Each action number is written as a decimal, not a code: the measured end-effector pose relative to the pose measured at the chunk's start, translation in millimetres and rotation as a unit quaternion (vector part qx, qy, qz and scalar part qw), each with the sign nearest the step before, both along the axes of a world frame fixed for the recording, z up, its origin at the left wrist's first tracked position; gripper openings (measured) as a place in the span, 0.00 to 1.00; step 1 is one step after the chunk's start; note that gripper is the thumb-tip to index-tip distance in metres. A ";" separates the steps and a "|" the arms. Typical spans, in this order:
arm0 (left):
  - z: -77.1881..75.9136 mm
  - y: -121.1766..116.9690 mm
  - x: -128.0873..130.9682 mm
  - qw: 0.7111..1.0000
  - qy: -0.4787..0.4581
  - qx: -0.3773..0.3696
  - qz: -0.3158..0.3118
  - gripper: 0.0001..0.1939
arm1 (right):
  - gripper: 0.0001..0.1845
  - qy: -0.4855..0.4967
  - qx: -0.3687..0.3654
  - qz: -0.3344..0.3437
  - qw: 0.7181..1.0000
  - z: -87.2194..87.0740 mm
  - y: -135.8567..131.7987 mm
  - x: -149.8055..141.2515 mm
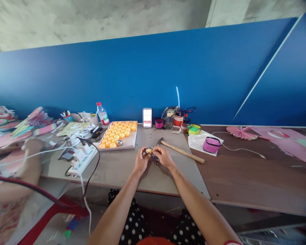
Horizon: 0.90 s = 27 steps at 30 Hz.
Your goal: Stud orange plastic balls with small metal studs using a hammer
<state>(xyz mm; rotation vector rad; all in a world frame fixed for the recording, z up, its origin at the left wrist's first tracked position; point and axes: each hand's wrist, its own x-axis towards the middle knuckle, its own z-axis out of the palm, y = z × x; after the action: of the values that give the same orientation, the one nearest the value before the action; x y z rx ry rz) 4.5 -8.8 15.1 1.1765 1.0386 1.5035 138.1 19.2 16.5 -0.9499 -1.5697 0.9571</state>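
My left hand [141, 162] and my right hand [163, 156] meet over the grey board [122, 168] on the table, fingers pinched together around a small orange ball partly wrapped in shiny glittery material [150, 152]. Both hands grip it from opposite sides. A white tray [129, 143] of several orange balls lies just beyond my left hand, with one silver wrapped ball [119, 142] at its near edge. A wooden-handled hammer [181, 151] lies right of my right hand.
Another person's arm [28, 166] rests at the left beside power strips [81, 160] and cables. A water bottle [102, 115], jars, a pink pouch [211, 144] on white paper and pink paper fans [241, 132] stand along the blue wall [168, 75].
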 end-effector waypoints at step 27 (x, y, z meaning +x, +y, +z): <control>-1.9 0.5 2.3 1.000 -0.002 0.008 0.001 0.18 | 0.06 0.005 -0.001 0.007 1.000 -5.1 2.5 -0.8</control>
<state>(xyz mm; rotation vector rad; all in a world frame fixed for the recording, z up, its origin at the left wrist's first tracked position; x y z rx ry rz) 6.8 -8.2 13.1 1.1847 1.0267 1.5170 137.3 21.7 11.4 -0.9354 -1.5678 0.9716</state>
